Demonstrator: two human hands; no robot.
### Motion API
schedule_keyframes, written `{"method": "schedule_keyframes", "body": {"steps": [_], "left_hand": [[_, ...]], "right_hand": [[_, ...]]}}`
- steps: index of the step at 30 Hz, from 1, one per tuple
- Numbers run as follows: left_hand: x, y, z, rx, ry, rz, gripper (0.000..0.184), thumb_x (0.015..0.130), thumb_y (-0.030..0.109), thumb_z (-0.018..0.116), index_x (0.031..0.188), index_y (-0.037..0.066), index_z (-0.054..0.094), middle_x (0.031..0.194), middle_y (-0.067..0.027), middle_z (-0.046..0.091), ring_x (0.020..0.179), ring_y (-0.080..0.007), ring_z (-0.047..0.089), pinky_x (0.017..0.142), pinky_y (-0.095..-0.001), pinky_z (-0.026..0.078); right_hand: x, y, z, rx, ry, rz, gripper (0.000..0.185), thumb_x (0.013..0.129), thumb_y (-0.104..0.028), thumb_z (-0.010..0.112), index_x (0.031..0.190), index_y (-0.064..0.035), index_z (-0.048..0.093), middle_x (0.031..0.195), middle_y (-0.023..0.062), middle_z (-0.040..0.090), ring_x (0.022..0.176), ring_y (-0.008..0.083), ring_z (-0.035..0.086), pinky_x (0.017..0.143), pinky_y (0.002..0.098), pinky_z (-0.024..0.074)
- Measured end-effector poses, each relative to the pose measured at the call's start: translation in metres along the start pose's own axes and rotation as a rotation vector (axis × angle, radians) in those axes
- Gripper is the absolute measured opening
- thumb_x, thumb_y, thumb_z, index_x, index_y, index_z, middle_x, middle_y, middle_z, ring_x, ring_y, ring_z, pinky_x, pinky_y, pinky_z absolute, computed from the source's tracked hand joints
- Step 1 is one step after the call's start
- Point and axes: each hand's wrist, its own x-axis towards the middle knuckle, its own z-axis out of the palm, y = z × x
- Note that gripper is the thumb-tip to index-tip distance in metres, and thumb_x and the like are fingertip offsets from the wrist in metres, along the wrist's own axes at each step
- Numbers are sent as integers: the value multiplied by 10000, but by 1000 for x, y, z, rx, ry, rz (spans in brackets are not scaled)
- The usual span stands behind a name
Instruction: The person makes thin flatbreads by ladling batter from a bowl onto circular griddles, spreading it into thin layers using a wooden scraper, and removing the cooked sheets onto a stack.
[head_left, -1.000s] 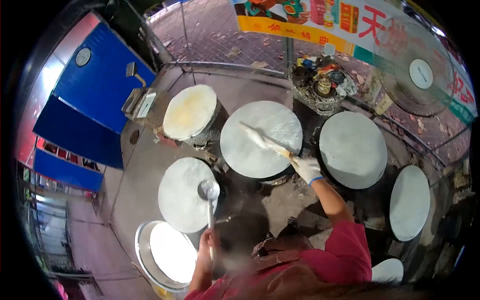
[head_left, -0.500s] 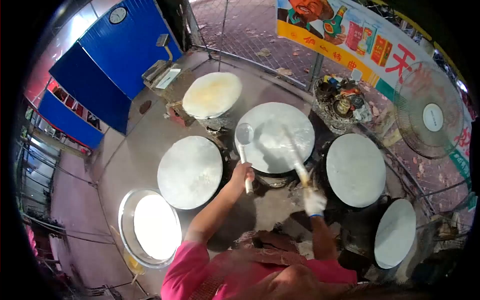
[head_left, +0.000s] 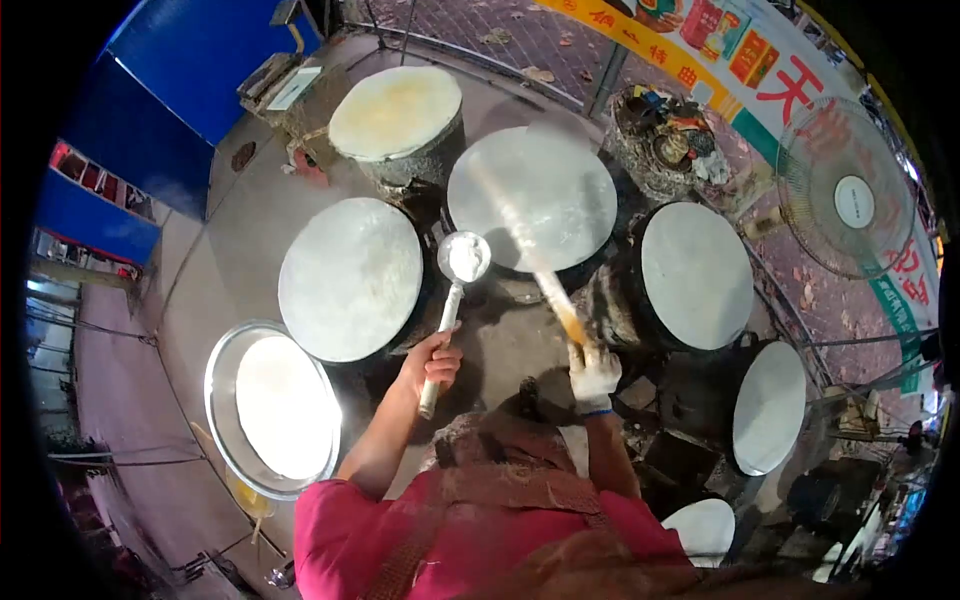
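Note:
My left hand [head_left: 432,366] is bare and wrapped round the handle of a metal ladle [head_left: 465,257]. White batter shows in the ladle's bowl, which hangs between the left griddle [head_left: 352,280] and the middle griddle [head_left: 560,195]. In a white glove, my right hand [head_left: 595,374] grips the near end of a long wooden spreader [head_left: 548,285]. The spreader is blurred by motion, and its far part lies over the middle griddle, whose surface carries a thin white layer. A wide metal basin [head_left: 222,400] of white batter stands at the lower left.
A yellowish-topped griddle [head_left: 396,112] stands at the back left. Other white-topped griddles stand at the right [head_left: 697,275], far right [head_left: 770,408] and bottom right [head_left: 703,532]. Behind are a cluttered drum [head_left: 650,170], a fan [head_left: 853,202] and a wire fence.
The view has shifted. The ladle has moved from over the left griddle, past the middle griddle's edge, to the gap between them. The spreader has swung round over the middle griddle.

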Motion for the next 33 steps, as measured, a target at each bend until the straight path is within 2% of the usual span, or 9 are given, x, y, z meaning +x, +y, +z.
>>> {"method": "schedule_keyframes", "body": {"steps": [2,5,8,13,16,18,20,26,33], "left_hand": [[-12,-11,21,20,-19,-37,339,926,319,427,671,99,382,511,20,339,343,-62,317,268,-207,260],[-17,-8,-22,147,-327,-227,373,916,420,412,745,94,473,481,20,342,351,-84,318,304,-224,300],[-30,-25,-29,130,-1,-144,397,904,442,416,661,129,438,440,29,348,335,-96,343,307,-244,289],[-27,-26,-37,85,12,-328,388,920,396,404,669,101,419,517,23,320,381,-86,308,374,-239,324],[-8,-1,-78,288,238,-448,385,906,432,413,653,142,402,481,44,280,372,-80,274,378,-238,289],[3,8,-82,746,116,-730,353,894,419,466,658,165,402,489,60,274,367,-71,254,366,-238,268],[-18,-32,-36,524,350,-576,336,909,359,473,654,157,391,491,52,267,372,-69,254,360,-230,267],[21,-96,-31,548,549,-733,363,917,344,467,645,117,382,494,25,279,381,-73,272,342,-219,270],[99,-173,-79,638,406,-1311,434,896,424,464,601,121,366,469,17,314,352,-95,270,341,-221,287]], "right_hand": [[17,-4,-13,-77,-1,-57,281,762,-279,677,980,-119,600,771,92,595,628,249,567,553,368,465],[-2,24,12,-244,-327,-146,316,826,-285,596,1059,-81,535,772,113,586,633,267,562,532,415,459],[17,38,11,-202,-788,271,314,869,-353,501,995,-67,532,658,105,569,573,276,572,517,419,464],[-12,60,-31,-156,-380,775,339,849,-386,510,950,-69,575,769,145,614,702,325,595,617,423,469],[-57,67,-73,-64,-213,946,341,830,-378,542,992,-81,588,877,161,629,775,335,604,672,417,474],[-95,52,-118,51,-244,1133,329,823,-366,551,992,-88,595,879,161,630,799,341,600,697,421,471],[-135,15,-148,-65,-247,1215,320,823,-357,547,986,-86,597,862,171,624,793,348,596,696,421,467],[-273,-53,-238,-104,1,1633,327,812,-371,552,965,-93,631,808,172,621,758,322,609,661,389,458],[-383,-99,-347,-217,326,1925,396,805,-428,529,1019,-103,603,847,188,621,824,355,592,714,431,454]]}}
